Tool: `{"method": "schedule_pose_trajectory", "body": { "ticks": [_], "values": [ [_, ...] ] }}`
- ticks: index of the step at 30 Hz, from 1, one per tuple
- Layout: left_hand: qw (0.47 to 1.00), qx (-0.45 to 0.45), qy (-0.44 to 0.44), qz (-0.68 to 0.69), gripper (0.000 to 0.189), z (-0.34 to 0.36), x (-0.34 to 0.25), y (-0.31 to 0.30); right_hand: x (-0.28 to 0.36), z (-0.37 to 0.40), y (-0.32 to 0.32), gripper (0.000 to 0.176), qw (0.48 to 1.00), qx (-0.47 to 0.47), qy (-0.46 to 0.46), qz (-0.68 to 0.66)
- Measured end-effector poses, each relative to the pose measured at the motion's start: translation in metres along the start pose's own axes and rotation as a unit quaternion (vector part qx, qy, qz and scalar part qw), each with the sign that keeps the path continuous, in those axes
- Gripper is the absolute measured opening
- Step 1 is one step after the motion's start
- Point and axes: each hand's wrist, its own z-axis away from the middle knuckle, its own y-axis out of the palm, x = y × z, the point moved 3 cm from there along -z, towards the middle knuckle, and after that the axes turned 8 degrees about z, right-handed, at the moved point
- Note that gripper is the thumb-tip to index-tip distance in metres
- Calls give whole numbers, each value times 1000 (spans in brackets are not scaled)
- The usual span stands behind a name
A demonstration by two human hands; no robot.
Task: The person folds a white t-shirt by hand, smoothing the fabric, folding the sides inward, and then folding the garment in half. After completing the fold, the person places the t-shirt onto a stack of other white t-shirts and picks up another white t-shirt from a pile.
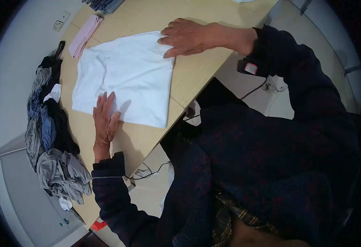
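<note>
A white cloth (127, 78), folded into a rough rectangle with light creases, lies flat on the pale wooden table (147, 144). My left hand (105, 121) rests on its lower left edge with the fingers stretched out and the thumb apart. At the cloth's upper right corner, my right hand (184, 38) lies palm down, its fingers spread over the edge. Neither hand grips the fabric.
A folded pink cloth (85, 35) lies beyond the white one. Grey, blue and black garments (48, 123) are heaped along the table's left side. Dark folded clothing (106, 5) sits at the top edge. A black cable (155, 171) hangs below the near edge.
</note>
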Motion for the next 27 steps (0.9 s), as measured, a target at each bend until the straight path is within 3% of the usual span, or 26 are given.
{"method": "schedule_pose_trajectory", "body": {
  "ticks": [3, 6, 9, 12, 16, 19, 22, 27],
  "values": [
    [994, -42, -2, -104, 76, 4, -16, 1, 1, 31, 4, 47, 988, -153, -24, 6],
    [993, -81, 30, -75, 84, 23, -61, 11, -9, 37, -14, 45, 993, -25, 51, -107],
    [993, -65, 47, -86, 92, 45, -115, 28, -25, 42, -1, 44, 964, -229, 32, -130],
    [990, -90, 51, -96, 96, 57, -142, 48, -11, 35, 4, 42, 932, -353, -31, -74],
    [992, -87, 23, -92, 94, 60, -138, 64, -9, 27, 30, 47, 962, -234, -88, -108],
    [990, -97, 30, -97, 91, 61, -141, 65, -22, 33, 12, 50, 957, -104, 1, -271],
    [989, -108, 39, -92, 90, 60, -143, 65, -37, 36, 8, 47, 933, -231, 33, -272],
    [989, -117, 42, -78, 87, 58, -143, 62, -16, 23, 31, 54, 960, -198, -50, -190]
  ]
}}
